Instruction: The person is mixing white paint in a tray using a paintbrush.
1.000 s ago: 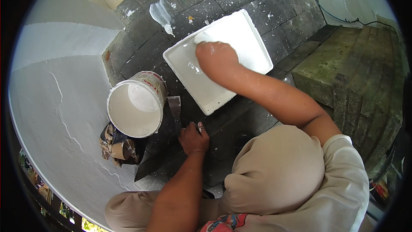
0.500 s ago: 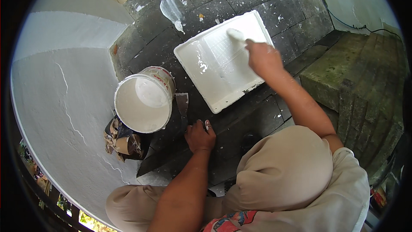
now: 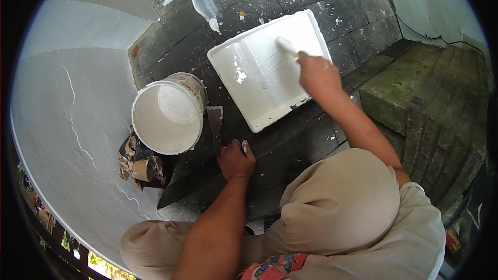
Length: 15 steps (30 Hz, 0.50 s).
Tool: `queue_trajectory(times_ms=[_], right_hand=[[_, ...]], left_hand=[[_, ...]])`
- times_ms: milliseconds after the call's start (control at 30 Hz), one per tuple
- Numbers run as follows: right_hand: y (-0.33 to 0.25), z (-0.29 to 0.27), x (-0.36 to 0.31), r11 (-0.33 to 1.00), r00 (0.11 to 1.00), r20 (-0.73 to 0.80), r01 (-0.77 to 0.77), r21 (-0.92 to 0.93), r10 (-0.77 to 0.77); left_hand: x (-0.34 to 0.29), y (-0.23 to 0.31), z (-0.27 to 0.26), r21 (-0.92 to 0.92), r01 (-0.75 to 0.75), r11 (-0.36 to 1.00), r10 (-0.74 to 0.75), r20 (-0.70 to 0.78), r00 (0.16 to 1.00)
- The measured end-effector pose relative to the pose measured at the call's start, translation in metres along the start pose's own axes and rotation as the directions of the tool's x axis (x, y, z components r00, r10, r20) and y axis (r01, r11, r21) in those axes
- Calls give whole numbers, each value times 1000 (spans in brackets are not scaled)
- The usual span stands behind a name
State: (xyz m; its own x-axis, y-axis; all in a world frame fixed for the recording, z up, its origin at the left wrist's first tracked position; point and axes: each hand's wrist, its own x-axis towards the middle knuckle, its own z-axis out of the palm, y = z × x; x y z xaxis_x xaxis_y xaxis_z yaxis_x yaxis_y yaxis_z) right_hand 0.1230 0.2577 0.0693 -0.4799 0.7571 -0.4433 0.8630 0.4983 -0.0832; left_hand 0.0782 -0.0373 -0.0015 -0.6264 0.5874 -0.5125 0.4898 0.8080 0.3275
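My right hand (image 3: 317, 75) is closed around a narrow, white-coated painting tool (image 3: 286, 45); whether it is a brush or a roller I cannot tell. The tool's rounded end is over the ribbed slope of a white paint tray (image 3: 270, 105), which holds wet white paint. Lower left of the tray, my left hand (image 3: 236, 161) is closed near the floor. A putty knife (image 3: 215, 119) runs from its fingers, the wide blade pointing away from me and its handle partly hidden. Left of the blade a white paint bucket (image 3: 136, 124) leans toward me, with pale paint inside.
A crumpled dark bag with a brown tape roll (image 3: 148, 170) lies between bucket and grey wall (image 3: 62, 109). Mossy stone steps (image 3: 415, 98) rise on the right. White paint smears (image 3: 206, 4) mark the dark tiles beyond the tray. A cable (image 3: 410, 27) runs along the far right wall.
My right hand and the tool have shifted slightly over the tray's slope. The whole view has moved a little; my left hand and the putty knife keep their places beside the bucket.
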Motion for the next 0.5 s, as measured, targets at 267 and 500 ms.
queue_trajectory(times_ms=[267,500], right_hand=[[-4,-18,-23,980,992,126,-6,200,-19],[57,2,0,998,999,-52,-18,-60,14]], left_hand=[[1,-2,-8,13,38,999,-38,19,999],[1,4,-6,-17,8,1000,-8,0,1000]])
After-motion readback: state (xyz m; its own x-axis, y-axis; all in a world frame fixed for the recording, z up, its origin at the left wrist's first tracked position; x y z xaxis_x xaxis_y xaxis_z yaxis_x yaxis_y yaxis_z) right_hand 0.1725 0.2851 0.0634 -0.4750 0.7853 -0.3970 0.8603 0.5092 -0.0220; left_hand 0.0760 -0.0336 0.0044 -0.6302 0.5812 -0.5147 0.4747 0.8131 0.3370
